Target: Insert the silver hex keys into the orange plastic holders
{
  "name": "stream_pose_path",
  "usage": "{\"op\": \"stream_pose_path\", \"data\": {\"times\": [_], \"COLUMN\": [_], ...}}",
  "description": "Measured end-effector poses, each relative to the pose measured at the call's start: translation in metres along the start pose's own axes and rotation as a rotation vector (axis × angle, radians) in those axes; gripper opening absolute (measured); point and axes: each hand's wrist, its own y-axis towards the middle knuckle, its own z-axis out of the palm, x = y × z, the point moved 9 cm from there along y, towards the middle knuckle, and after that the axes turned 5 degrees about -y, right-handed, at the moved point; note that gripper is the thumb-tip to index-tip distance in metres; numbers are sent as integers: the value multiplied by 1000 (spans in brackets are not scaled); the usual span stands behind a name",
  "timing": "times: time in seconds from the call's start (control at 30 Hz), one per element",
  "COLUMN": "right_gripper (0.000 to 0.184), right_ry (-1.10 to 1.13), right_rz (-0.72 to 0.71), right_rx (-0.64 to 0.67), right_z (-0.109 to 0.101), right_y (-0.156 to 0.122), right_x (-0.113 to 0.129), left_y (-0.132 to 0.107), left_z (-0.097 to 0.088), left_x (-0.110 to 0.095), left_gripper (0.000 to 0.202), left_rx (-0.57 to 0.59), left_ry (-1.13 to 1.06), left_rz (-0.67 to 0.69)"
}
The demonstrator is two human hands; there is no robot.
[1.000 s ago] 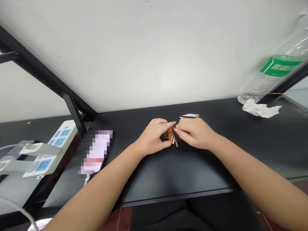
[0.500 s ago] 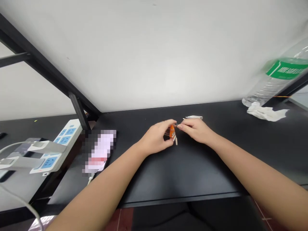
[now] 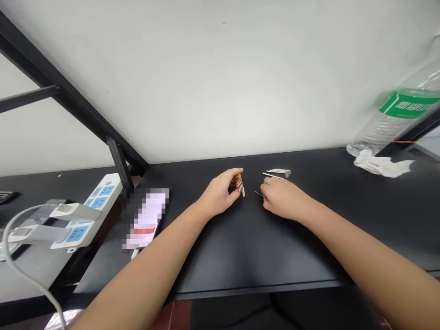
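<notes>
The black tabletop [image 3: 240, 252] bears rods [image 3: 284, 172], phone [image 3: 148, 215], tissue [image 3: 383, 164], bottle [image 3: 405, 104].

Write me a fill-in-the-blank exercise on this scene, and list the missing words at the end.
1. The small holder in the left hand is coloured ____.
2. The thin metal rod in the right hand points towards the ____ hand.
3. The label on the clear bottle is mainly ____.
4. Of the power strip and the bottle, the one nearer the crumpled tissue is the ____.

Missing words: orange; left; green; bottle.
</notes>
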Motion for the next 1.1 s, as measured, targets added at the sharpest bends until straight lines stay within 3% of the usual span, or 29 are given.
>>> {"op": "stream_pose_path", "data": {"times": [0.1,0.2,0.33,0.43,0.53,0.8,1.1], "right_gripper": [8,7,7,7,7,9,11], "right_ry": [50,232,481,529,513,461,427], "right_rz": [35,56,36,-3,-12,-49,-91], "right_rx": [41,-15,-231,-416,-508,-569,-527], "right_z": [1,-9,-33,-50,-56,-64,-58], "right_y": [-3,-2,-3,-8,-12,-19,-17], "right_x": [-2,-6,-12,-14,-16,-13,-6], "left_y": [-1,-2,-2,-2,-1,0,-1], "left_z": [4,6,7,7,7,6,8], "left_x": [-5,-9,-12,-15,-18,-19,-23], "left_gripper": [56,57,59,58,55,53,50], "left_rx": [25,44,44,46,36,23,54], "left_ry": [13,46,15,-40,-39,15,80], "left_rz": [37,57,48,60,78,72,100]}}
